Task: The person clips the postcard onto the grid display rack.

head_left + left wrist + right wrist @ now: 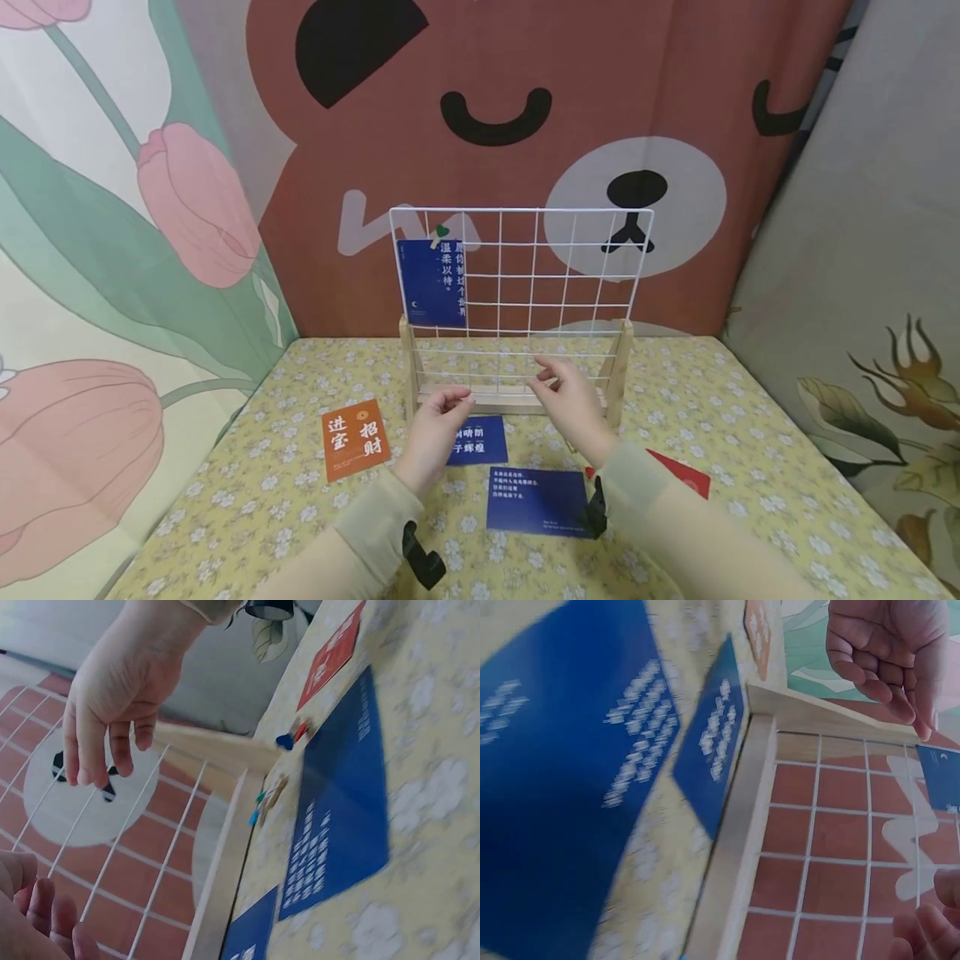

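Note:
A white wire grid (517, 275) stands upright in a wooden base (510, 405). At its upper left hangs a blue card (431, 283) with white writing, under a green heart-topped clip (440, 233). My left hand (441, 423) hovers before the grid's lower left, fingers loosely bent, holding nothing. To its right, my right hand (568, 398) is also empty, fingers relaxed near the lower wires. Below them, two more blue cards, a smaller-looking one (483, 440) and a nearer one (536, 500), lie on the table. My left hand partly covers the smaller-looking one.
An orange card (356, 440) lies at the left of the flowered tablecloth (262, 500). A red card (686, 475) is partly behind my right forearm. Small coloured clothespins (268, 801) lie beside the base. Patterned cloths (487, 175) hang around the table.

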The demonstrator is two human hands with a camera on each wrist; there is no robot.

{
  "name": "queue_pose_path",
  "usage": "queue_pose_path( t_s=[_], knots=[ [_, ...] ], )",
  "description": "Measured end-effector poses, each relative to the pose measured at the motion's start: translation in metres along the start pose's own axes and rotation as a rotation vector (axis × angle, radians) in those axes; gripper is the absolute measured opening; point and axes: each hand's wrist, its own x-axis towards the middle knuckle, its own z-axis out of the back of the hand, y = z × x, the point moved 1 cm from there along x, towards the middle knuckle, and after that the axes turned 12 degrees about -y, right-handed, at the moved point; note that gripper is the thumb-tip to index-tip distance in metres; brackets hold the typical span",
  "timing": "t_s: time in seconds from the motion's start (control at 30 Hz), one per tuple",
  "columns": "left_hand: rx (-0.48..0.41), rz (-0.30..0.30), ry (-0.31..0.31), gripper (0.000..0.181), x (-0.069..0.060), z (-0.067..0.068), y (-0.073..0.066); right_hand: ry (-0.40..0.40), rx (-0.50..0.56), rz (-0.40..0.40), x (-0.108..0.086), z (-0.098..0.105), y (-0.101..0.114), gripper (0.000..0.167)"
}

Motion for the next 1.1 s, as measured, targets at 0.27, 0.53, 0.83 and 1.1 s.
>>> queue_pose_path(
  t_s=[0.27, 0.53, 0.83, 1.1],
  knots=[
    [-0.006, 0.059, 0.094, 0.032, -0.014, -0.021, 0.014, -0.013, 0.015, -0.055, -0.022, 0.021, -0.032, 0.042],
    [-0.022, 0.093, 0.152, 0.024, -0.027, -0.048, 0.024, -0.018, -0.016, -0.129, -0.036, 0.043, -0.055, 0.044],
    [-0.021, 0.118, 0.233, 0.023, -0.043, -0.081, 0.034, -0.014, -0.029, -0.229, -0.049, 0.071, -0.082, 0.048],
    [-0.005, 0.163, 0.346, 0.022, -0.060, -0.108, 0.041, -0.040, -0.042, -0.327, -0.069, 0.095, -0.103, 0.051]
  ],
)
